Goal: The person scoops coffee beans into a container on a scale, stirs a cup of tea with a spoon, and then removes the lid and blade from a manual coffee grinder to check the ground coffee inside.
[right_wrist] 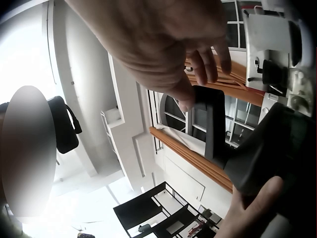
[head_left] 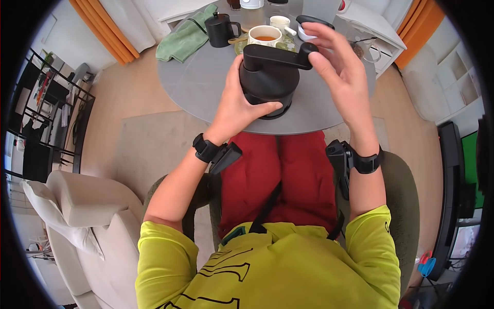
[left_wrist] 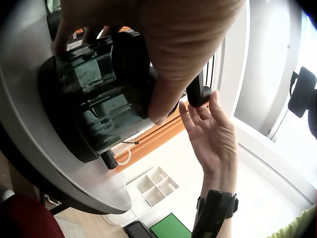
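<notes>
A black hand-crank coffee grinder (head_left: 270, 82) stands near the front of the round grey table (head_left: 200, 77). My left hand (head_left: 231, 110) grips its body from the left, thumb across the near side. In the left wrist view, the clear lower jar (left_wrist: 111, 111) shows below that hand. The crank arm (head_left: 272, 55) points right, ending in a round knob (head_left: 307, 49). Beside this knob is my right hand (head_left: 346, 77), thumb tip against it and the other fingers extended past it. The right wrist view also shows the spread fingers and the crank (right_wrist: 214, 124).
Behind the grinder are a cup of amber liquid (head_left: 265, 36), a black pot (head_left: 218, 30), a green cloth (head_left: 182, 44) and a white small cup (head_left: 280, 22). A glass container (head_left: 252, 18) stands farther back. A beige sofa (head_left: 92, 206) is at the left.
</notes>
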A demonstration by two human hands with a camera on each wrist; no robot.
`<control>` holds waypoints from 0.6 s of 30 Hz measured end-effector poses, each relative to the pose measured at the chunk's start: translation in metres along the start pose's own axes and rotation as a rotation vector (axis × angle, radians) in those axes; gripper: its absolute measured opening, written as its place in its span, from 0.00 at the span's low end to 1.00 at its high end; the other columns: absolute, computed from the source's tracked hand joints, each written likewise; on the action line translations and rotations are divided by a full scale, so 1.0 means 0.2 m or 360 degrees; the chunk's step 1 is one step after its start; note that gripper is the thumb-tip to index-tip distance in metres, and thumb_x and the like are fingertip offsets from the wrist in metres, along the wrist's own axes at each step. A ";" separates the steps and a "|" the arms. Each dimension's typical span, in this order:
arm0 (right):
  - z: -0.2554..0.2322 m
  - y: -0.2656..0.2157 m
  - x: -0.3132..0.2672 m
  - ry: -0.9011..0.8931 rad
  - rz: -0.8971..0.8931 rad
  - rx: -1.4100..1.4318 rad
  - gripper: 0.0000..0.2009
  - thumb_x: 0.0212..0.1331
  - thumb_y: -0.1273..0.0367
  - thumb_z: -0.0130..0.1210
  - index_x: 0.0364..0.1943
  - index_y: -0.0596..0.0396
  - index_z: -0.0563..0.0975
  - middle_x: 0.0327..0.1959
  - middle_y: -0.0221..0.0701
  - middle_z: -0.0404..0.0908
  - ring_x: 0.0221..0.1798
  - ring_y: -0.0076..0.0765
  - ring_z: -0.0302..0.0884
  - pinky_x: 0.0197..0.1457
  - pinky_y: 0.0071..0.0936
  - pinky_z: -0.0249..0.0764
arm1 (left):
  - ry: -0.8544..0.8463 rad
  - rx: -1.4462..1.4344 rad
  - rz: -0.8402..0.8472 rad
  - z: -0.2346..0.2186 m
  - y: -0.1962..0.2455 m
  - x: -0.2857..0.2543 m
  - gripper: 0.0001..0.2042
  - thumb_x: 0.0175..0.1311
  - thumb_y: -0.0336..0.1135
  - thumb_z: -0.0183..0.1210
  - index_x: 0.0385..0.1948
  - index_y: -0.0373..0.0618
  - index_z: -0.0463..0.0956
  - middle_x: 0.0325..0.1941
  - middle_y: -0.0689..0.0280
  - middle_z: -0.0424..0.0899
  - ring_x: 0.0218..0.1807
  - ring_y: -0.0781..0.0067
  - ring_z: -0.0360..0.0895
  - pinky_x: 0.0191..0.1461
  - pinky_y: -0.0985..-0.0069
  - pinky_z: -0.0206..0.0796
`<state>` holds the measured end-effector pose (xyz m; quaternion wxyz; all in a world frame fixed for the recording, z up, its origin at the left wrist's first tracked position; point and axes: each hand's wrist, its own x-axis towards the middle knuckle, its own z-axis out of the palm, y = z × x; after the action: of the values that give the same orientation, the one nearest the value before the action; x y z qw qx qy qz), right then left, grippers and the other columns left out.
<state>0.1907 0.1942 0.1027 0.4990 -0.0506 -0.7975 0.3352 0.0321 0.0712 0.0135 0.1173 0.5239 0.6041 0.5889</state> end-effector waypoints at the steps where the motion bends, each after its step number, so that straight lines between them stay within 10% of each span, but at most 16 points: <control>1: -0.01 -0.01 0.00 -0.0117 0.0144 0.0107 0.17 0.53 0.74 0.60 0.50 0.54 0.75 0.40 0.30 0.79 0.45 0.29 0.75 0.56 0.27 0.69 | 0.0006 -0.0008 -0.0007 0.00 0.00 0.00 0.54 0.38 0.37 0.77 0.67 0.37 0.45 0.64 0.49 0.61 0.67 0.55 0.61 0.68 0.64 0.59; 18: 0.01 -0.09 -0.03 -0.0135 0.0341 0.0294 0.14 0.63 0.73 0.51 0.53 0.58 0.76 0.52 0.30 0.77 0.55 0.24 0.71 0.60 0.21 0.62 | 0.0006 -0.0040 0.0010 0.00 -0.03 0.01 0.54 0.36 0.40 0.77 0.67 0.40 0.46 0.65 0.48 0.58 0.67 0.51 0.60 0.68 0.64 0.58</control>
<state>0.1967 0.1766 0.1091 0.4286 -0.0751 -0.7737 0.4605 0.0291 0.0737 0.0096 0.1207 0.5231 0.5952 0.5979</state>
